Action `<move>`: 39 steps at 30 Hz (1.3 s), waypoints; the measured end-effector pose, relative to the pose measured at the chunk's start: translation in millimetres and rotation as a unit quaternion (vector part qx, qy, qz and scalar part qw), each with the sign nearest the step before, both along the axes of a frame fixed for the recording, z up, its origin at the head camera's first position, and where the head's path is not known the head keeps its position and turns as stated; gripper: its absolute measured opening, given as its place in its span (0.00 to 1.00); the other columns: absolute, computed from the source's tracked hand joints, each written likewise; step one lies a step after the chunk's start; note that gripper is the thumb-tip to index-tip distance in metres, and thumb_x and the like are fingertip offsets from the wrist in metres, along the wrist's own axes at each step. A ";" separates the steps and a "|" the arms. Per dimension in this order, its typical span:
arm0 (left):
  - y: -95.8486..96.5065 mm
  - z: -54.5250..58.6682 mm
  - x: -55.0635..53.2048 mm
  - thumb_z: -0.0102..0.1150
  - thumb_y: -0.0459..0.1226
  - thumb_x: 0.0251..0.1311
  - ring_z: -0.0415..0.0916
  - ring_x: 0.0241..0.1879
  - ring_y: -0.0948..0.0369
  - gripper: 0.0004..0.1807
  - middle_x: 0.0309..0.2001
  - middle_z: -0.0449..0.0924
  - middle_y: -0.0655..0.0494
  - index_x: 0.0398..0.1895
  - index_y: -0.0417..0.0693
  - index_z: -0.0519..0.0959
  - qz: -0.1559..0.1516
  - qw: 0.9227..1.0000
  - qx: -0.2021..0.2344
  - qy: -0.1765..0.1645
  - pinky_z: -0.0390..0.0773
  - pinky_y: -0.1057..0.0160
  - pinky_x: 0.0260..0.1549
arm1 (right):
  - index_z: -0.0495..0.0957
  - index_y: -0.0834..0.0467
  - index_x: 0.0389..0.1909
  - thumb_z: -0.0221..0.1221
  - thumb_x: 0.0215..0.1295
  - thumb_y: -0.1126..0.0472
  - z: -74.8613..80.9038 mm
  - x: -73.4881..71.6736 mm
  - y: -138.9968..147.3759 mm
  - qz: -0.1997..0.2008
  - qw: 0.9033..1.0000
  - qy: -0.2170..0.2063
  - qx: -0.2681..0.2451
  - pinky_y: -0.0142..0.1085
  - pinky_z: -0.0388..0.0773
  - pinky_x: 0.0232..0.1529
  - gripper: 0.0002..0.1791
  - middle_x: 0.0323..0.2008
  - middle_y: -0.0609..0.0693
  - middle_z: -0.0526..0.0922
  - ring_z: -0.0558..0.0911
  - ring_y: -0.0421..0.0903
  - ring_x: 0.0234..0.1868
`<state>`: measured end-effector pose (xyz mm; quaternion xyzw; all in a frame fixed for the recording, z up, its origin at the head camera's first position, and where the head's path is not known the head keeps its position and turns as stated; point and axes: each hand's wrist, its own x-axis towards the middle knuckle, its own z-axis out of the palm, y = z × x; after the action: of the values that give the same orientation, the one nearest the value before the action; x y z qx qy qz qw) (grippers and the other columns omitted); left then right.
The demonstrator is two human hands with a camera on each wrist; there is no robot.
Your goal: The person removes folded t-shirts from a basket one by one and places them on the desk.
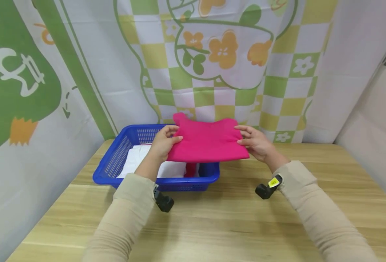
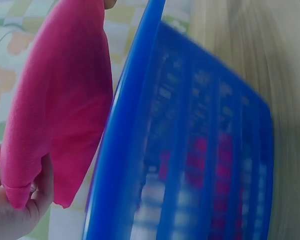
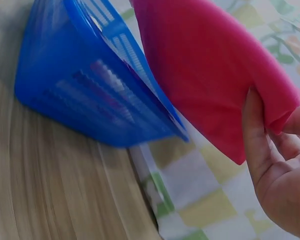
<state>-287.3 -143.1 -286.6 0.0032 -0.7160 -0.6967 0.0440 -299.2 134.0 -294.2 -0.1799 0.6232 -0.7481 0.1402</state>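
A folded hot-pink cloth garment (image 1: 209,142) is held up flat over the right part of a blue plastic basket (image 1: 104,178). My left hand (image 1: 164,142) pinches its left edge between thumb and fingers. At the opposite edge my right hand (image 1: 256,142) pinches it the same way. In the left wrist view the cloth (image 2: 65,95) hangs beside the basket's slatted wall. The right wrist view shows thumb and fingers on either side of the cloth's corner (image 3: 280,112). Inside the basket lie a white folded cloth (image 1: 137,156) and a red one (image 1: 191,169), partly hidden by the pink garment.
The basket stands on a wood-grain table (image 1: 232,225), near its back left. A patterned curtain (image 1: 202,98) hangs right behind the table, and pale fabric walls (image 1: 373,120) close in both sides. Each wrist carries a small black camera (image 1: 164,202).
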 end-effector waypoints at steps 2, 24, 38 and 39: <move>12.8 -0.7 -2.2 0.52 0.22 0.48 0.69 0.25 0.65 0.21 0.34 0.71 0.55 0.49 0.37 0.68 -0.008 1.000 0.009 -0.001 0.71 0.70 0.23 | 0.58 0.62 0.55 0.43 0.57 0.79 -1.6 1.7 14.1 0.003 1.000 0.006 -0.008 0.32 0.75 0.33 0.25 0.45 0.46 0.70 0.75 0.41 0.40; 146.8 -22.5 -7.3 0.52 0.20 0.44 0.69 0.31 0.61 0.17 0.32 0.75 0.52 0.39 0.40 0.74 -0.027 0.997 -0.070 -0.009 0.69 0.71 0.25 | 0.66 0.56 0.51 0.37 0.59 0.81 -41.7 16.4 148.0 0.076 0.994 0.015 -0.073 0.35 0.75 0.35 0.25 0.47 0.47 0.73 0.76 0.43 0.43; 201.8 -63.3 -4.7 0.53 0.22 0.45 0.68 0.31 0.61 0.13 0.28 0.71 0.57 0.32 0.45 0.76 0.040 0.994 -0.106 0.008 0.68 0.69 0.26 | 0.68 0.55 0.51 0.36 0.59 0.81 -84.9 18.8 197.2 0.088 0.992 -0.006 -0.090 0.35 0.75 0.34 0.26 0.46 0.46 0.75 0.77 0.44 0.40; 202.6 -66.6 -5.2 0.53 0.22 0.45 0.68 0.31 0.61 0.12 0.28 0.72 0.57 0.32 0.44 0.77 0.041 0.993 -0.109 0.012 0.68 0.69 0.27 | 0.68 0.54 0.51 0.35 0.59 0.81 -88.3 18.4 198.7 0.092 0.992 -0.014 -0.091 0.34 0.75 0.34 0.27 0.46 0.46 0.74 0.77 0.43 0.40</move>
<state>-292.5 59.5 -353.2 0.0191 -0.7864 -0.6120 0.0813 -280.8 332.7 -382.5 -0.2378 0.5313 -0.7881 0.2001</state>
